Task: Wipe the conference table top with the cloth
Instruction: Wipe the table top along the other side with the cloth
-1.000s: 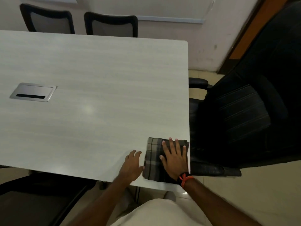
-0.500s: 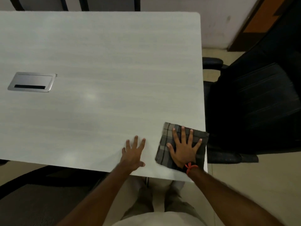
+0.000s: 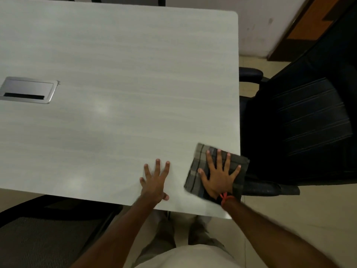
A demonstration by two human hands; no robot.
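The cloth [image 3: 216, 171], a folded dark plaid square, is lying at the near right corner of the desk [image 3: 119, 78], and its right edge is hanging just over the desk's side. The right hand [image 3: 219, 176] is pressing flat on top of it, fingers spread wide, palm down, gripping nothing, just pinning the fabric to the surface. An orange band [image 3: 225, 197] is showing at that wrist. Just to the left, the left hand [image 3: 154, 180] is resting flat on the bare desk near the front edge, fingers splayed and loose, holding nothing, and it is sitting apart from the cloth with a strip of pale top between them. Further back on the left, a silver cable hatch [image 3: 27, 89] is sitting flush in the desk. A black office chair [image 3: 301, 124] is standing right beside the desk's right side, its armrest [image 3: 270, 187] lying just beside the overhanging cloth edge. Another dark chair [image 3: 42, 233] is tucked below the front edge at lower left. The wipe is looking slightly blurred around the right forearm.
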